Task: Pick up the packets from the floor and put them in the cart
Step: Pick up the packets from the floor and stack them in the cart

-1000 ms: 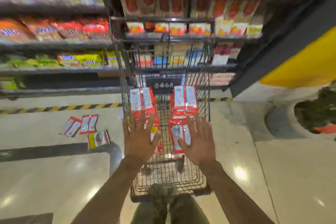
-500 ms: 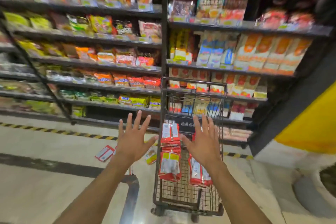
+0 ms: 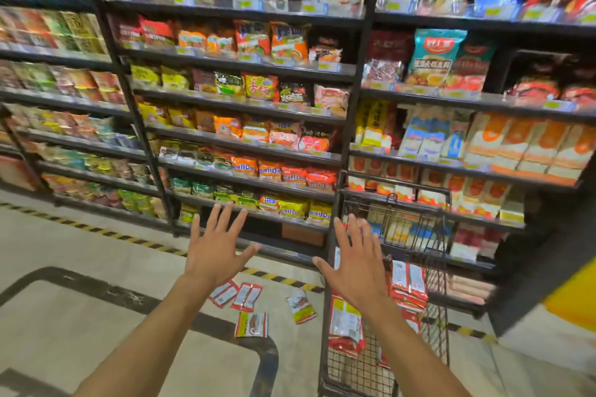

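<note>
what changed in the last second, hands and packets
Both hands, open, rose from over the cart and drifted left: the left hand is now over the floor, the right hand at the cart's left edge. Nothing grasped. The cart packets and floor packets stayed put.

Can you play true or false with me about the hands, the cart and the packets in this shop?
1. The left hand and the right hand hold nothing. True.
2. Every packet is already in the cart. False: several floor packets lie beside it.
3. The cart has red packets inside it. True.
4. The cart stands to the left of the floor packets. False: it stands to their right.
</note>
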`<state>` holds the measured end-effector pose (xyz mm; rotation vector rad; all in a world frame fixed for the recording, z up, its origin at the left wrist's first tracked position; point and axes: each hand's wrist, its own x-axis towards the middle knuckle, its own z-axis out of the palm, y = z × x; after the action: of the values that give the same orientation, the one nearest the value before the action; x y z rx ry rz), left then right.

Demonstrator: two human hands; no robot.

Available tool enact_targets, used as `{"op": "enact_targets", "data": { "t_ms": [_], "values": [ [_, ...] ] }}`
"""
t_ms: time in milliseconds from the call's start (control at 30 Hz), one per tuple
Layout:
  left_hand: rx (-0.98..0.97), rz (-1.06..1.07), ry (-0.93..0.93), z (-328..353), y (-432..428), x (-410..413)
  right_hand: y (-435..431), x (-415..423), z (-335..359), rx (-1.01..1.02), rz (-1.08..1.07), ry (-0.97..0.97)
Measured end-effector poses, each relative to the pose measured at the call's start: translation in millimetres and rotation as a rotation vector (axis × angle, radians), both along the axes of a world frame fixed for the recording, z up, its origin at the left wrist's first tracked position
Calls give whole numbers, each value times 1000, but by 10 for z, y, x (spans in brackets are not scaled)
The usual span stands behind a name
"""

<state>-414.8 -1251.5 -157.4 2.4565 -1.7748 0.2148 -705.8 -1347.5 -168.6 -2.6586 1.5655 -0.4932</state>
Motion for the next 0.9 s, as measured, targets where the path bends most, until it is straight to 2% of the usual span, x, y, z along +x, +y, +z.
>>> {"op": "enact_targets", "data": {
  "t_ms": [300, 467, 700, 900],
  "values": [
    [-3, 10, 11, -126, 81, 1660, -24, 1761, -117, 46, -42, 51],
    [90, -32, 27, -273, 26, 2578, -66, 2743, -306, 86, -94, 59],
    [152, -60, 58, -544, -386, 3270, -262, 3406, -546, 156, -121, 83],
    [217, -109, 83, -870, -1046, 3602, -811, 3899, -946, 215, -166, 62]
  ]
}}
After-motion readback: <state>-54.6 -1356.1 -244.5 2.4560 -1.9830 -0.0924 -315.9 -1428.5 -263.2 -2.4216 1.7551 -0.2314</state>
